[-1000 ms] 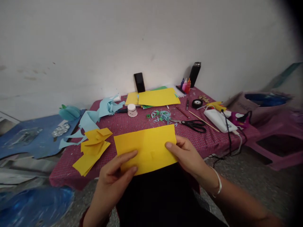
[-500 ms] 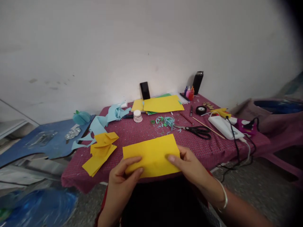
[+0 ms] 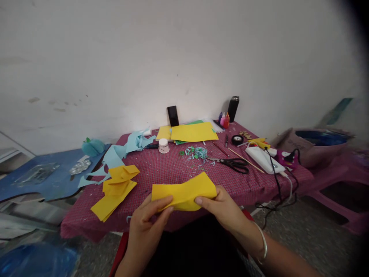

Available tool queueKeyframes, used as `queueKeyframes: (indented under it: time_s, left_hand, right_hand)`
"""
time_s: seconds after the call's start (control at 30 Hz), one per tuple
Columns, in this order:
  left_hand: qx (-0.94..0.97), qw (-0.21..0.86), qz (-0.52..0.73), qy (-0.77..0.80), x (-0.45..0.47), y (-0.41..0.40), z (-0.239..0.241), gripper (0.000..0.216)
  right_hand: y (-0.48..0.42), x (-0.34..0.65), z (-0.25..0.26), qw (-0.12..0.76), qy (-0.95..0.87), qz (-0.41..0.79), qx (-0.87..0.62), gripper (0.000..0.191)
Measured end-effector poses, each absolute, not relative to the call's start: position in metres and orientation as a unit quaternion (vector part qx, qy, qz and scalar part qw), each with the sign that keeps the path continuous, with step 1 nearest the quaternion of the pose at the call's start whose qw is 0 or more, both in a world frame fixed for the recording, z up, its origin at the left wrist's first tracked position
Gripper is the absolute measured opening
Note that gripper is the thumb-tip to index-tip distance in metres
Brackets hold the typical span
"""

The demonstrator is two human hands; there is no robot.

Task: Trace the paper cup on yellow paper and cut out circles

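A rectangular piece of yellow paper (image 3: 183,192) is held between both hands over the table's front edge, its surface bent and its lower edge curling. My left hand (image 3: 150,219) is closed on its left end, thumb and index finger pinching it. At the right end my right hand (image 3: 223,204) grips it, thumb on top and the other fingers behind. Folded yellow paper pieces (image 3: 118,188) lie on the table to the left. Beyond the held paper are blue and green paper shreds (image 3: 196,152) and black-handled scissors (image 3: 235,165).
Yellow sheets (image 3: 194,132) lie at the back near a leaning phone (image 3: 173,115). A paper cup (image 3: 163,146), blue paper scraps (image 3: 115,154), black tape (image 3: 237,140), a white power strip (image 3: 263,158) with cords, a glue gun (image 3: 259,143) and a black flask (image 3: 233,108) stand or lie around.
The yellow paper has gone from nearly flat to bent, with its lower part curling, and my hands have tilted it. The whole view has shifted slightly.
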State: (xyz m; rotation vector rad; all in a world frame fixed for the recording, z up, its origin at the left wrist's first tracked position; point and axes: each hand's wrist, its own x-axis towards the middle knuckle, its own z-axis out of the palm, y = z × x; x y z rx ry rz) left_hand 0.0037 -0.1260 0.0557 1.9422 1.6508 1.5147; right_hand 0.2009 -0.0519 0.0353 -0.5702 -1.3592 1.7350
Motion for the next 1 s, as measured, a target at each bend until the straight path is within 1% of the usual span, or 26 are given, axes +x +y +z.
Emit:
queueKeyframes:
  time_s: [0.13, 0.27, 0.37, 0.57, 0.63, 0.7, 0.73, 0.8, 0.87, 1.0]
  left_hand:
    - [0.668, 0.079, 0.502, 0.544, 0.002, -0.126, 0.059, 0.014]
    - [0.673, 0.065, 0.496, 0.545, -0.003, -0.128, 0.060, 0.013]
    - [0.679, 0.058, 0.478, 0.554, -0.011, -0.131, 0.059, 0.012]
    - [0.677, -0.020, 0.452, 0.580, -0.024, -0.139, 0.065, 0.011]
    - [0.683, -0.028, 0.438, 0.584, -0.026, -0.140, 0.068, 0.012]
    - [0.693, -0.024, 0.428, 0.579, -0.028, -0.141, 0.071, 0.013]
    - [0.699, -0.022, 0.423, 0.577, -0.028, -0.141, 0.073, 0.013]
    - [0.706, -0.014, 0.414, 0.574, -0.029, -0.142, 0.074, 0.012]
    - [0.713, -0.009, 0.407, 0.571, -0.028, -0.142, 0.075, 0.012]
    - [0.726, -0.022, 0.395, 0.562, -0.022, -0.143, 0.075, 0.015]
  right_hand:
    - [-0.052, 0.200, 0.037, 0.429, -0.552, 0.676, -0.232, 0.020]
    - [-0.050, 0.197, 0.033, 0.445, -0.571, 0.643, -0.253, 0.012]
    - [-0.047, 0.194, 0.029, 0.452, -0.582, 0.623, -0.263, 0.011]
    - [-0.042, 0.195, 0.031, 0.485, -0.593, 0.590, -0.255, 0.012]
    - [-0.040, 0.200, 0.035, 0.500, -0.606, 0.555, -0.274, 0.013]
    - [-0.039, 0.206, 0.042, 0.514, -0.638, 0.495, -0.290, 0.012]
    - [-0.039, 0.208, 0.046, 0.517, -0.663, 0.459, -0.287, 0.015]
    - [-0.039, 0.211, 0.055, 0.494, -0.732, 0.392, -0.256, 0.024]
    - [-0.041, 0.209, 0.066, 0.435, -0.808, 0.334, -0.214, 0.028]
    - [-0.044, 0.196, 0.081, 0.329, -0.894, 0.247, -0.179, 0.028]
